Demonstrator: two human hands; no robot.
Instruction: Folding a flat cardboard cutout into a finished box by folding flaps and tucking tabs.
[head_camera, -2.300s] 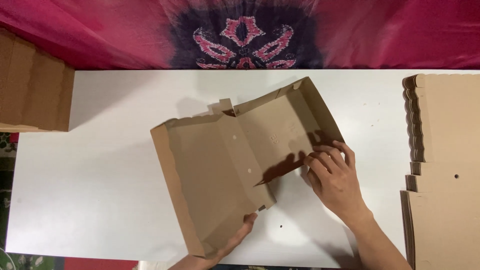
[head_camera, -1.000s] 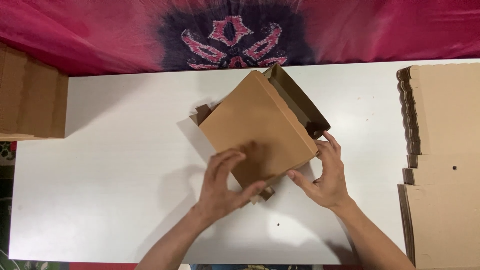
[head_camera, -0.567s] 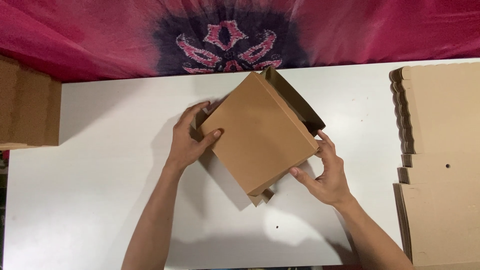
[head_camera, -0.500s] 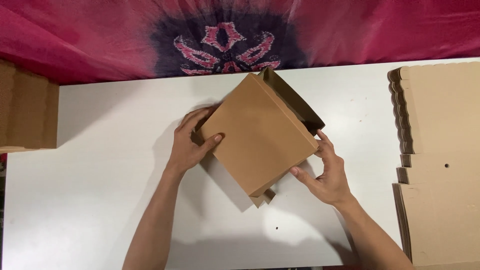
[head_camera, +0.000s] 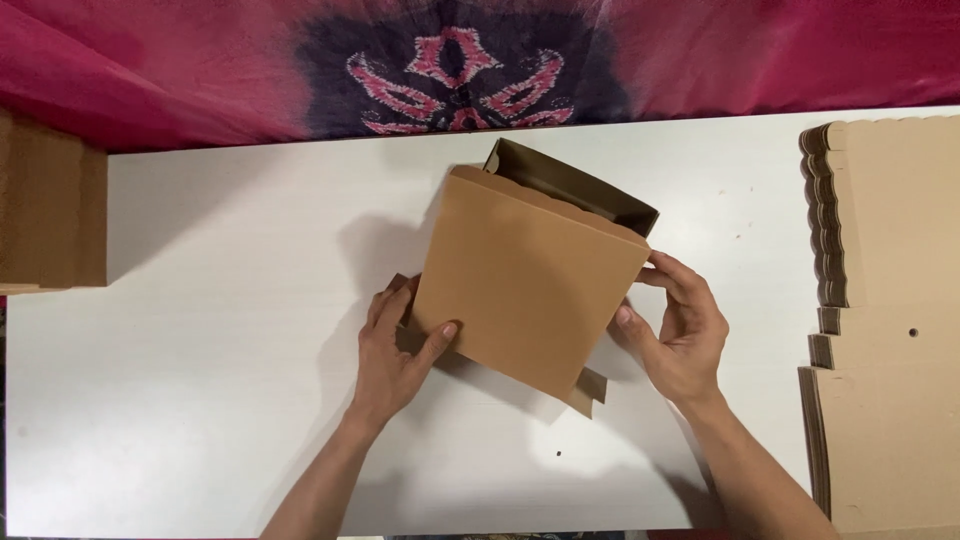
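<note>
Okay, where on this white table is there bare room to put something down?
The widest bare patch of table lies between the left hand and the cardboard block at the left edge. A narrower strip runs between the right hand and the stacked flat cardboard. The middle, around the box, is crowded.

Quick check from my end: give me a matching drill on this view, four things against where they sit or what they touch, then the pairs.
Things:
1. left hand
2. right hand
3. stack of flat cardboard blanks
4. tie-dye cloth

Places:
A. along the table's far edge
B. on the right side of the folded cardboard box
C. at the table's right edge
D. on the box's lower left corner

Pairs: 1-D, 2-B, 3-C, 4-A
</note>
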